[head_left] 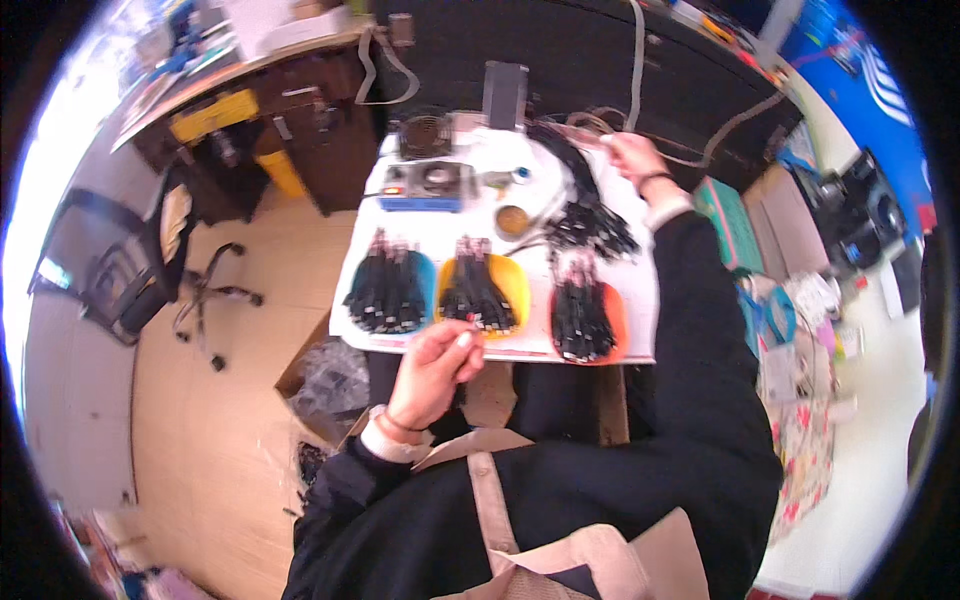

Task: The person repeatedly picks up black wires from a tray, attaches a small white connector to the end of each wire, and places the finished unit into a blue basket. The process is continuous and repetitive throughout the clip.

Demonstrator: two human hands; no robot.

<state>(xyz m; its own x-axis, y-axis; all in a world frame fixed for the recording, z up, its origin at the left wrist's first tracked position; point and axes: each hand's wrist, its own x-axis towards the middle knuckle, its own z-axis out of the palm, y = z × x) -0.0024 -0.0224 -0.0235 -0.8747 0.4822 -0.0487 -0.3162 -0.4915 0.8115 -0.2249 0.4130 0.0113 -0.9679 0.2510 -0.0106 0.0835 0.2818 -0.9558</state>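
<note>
My left hand (435, 375) is closed in a pinch just in front of the yellow tray (515, 285); a tiny reddish tip (470, 318) shows at its fingers, too small to name. At the table's far right my right hand (635, 158) is blurred, its fingers drawn together beside a bundle of black cables (580, 185); what they hold is hidden. Short black cables (475, 295) with pinkish wire ends lie in the yellow tray. Similar cables fill a blue tray (428, 285) to its left and an orange tray (617, 320) to its right.
On the white tabletop (640, 310) stand a blue-based soldering station (420, 185), a small round tin (512, 221) and a dark upright block (505, 95). Beneath it, a cardboard box (300, 365) holds clear plastic. An office chair (140, 260) is at left, a green box (728, 222) at right.
</note>
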